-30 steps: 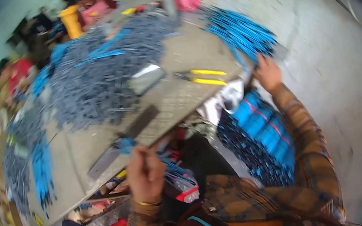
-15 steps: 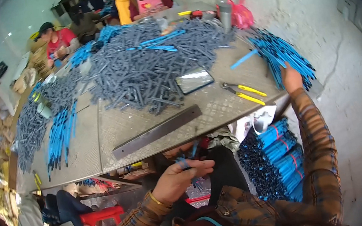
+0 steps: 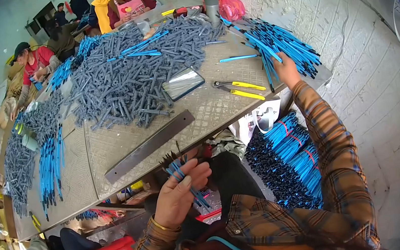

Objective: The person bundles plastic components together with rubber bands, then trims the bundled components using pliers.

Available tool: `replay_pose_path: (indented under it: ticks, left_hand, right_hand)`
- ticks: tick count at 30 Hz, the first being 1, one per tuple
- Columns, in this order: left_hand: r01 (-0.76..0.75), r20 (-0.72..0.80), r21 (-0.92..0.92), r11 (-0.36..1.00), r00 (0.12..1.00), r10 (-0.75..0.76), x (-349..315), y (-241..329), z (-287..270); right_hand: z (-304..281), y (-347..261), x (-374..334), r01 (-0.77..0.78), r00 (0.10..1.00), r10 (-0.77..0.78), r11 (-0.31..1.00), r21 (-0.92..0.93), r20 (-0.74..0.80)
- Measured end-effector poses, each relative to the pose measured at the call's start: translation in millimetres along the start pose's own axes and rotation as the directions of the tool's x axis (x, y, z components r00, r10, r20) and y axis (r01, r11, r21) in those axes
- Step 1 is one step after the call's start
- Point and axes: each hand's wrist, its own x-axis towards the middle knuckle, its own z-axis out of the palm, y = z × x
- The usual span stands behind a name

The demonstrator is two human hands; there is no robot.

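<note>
In front of my lap, my left hand (image 3: 177,197) is closed around a small bunch of thin blue sticks (image 3: 197,197) with dark ends, their tips standing above the fingers. At the table's right end my right hand (image 3: 286,72) reaches to a heap of blue sticks (image 3: 291,43) with black ends. Its fingers pinch a blue stick (image 3: 259,44) that slants up and left over the heap. One loose blue stick (image 3: 239,58) lies just left of that heap. Yellow-handled pliers (image 3: 241,89) lie nearest to my right hand on the table.
A large mound of grey plastic plugs (image 3: 116,75) covers the table's middle, with a phone (image 3: 183,83) at its edge. A dark metal bar (image 3: 149,146) lies near the front edge. Bundled blue sticks (image 3: 286,159) are stacked under the table. Co-workers (image 3: 41,65) sit across and beyond.
The whole view has shifted rightward. My right hand now pinches a stick at the heap's near side. The left hand's bunch has turned more upright and shows more clearly.
</note>
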Motion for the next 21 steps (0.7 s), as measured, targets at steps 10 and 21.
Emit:
replay_pose_path:
  ticks: [10,21]
  left_hand:
    - [-0.441,-0.121,0.121,0.889,0.882,0.455,34,35,27]
    - [-0.363,-0.157,0.104,0.926,0.913,0.376,27,42,37]
  right_hand:
    - [-31,-90,-112,-0.028,0.895,-0.209,0.856,0.517,0.395]
    - [4,-89,-200,0.134,0.719,-0.445,0.843,0.521,0.535]
